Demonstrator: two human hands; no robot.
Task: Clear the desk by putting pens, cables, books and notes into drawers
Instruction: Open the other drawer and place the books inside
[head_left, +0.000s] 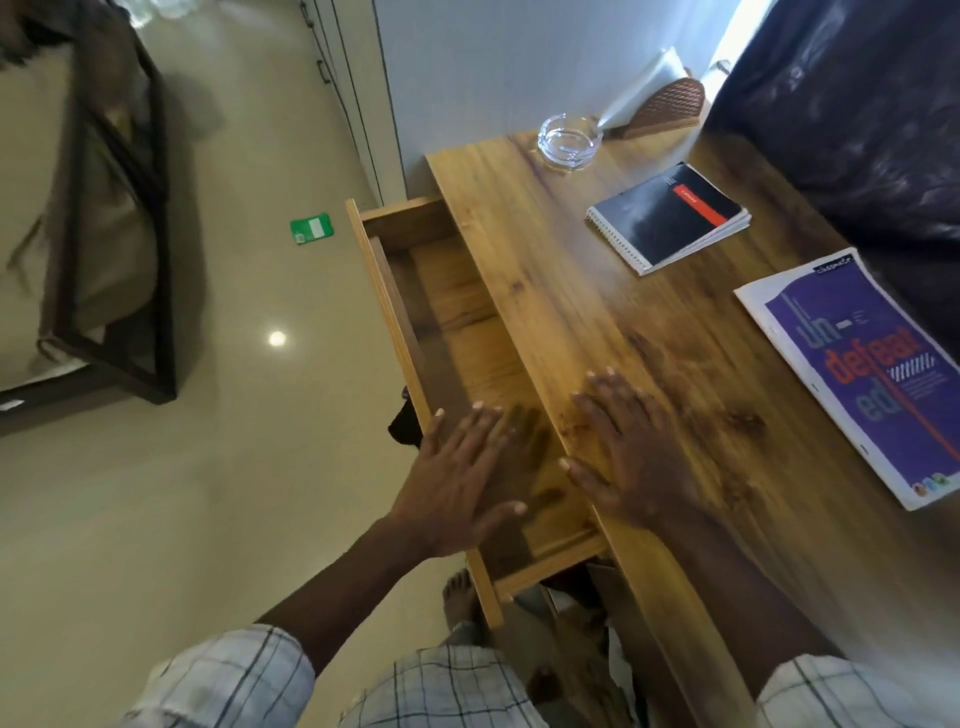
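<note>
A: Entry one, left hand (457, 483): fingers straight and spread, holding nothing, over the near end of the open drawer (387, 312). Whether it touches the rim cannot be told.

B: Entry two, right hand (628, 457): flat on the surface (571, 291) just beside the drawer, fingers apart, nothing in it.

A: Risks?

B: The drawer is pulled well out. Weight leaned on its front could, I judge, tip or jam it. Inside, only bare wood shows, and it looks narrow.

A: Entry three, book (862, 374): at the right edge of the surface, well apart from both hands. Purple cover, thin, soft, wide. It is likely to bend or catch on the drawer wall if forced.

B: Entry four, notebook (670, 218): farther back, lying flat. Black cover, red stripe, spiral-bound, compact. It should go in readily.

A: Entry five, ashtray (569, 141): glass, at the far corner, near the notebook. A careless reach could knock it off.
</note>
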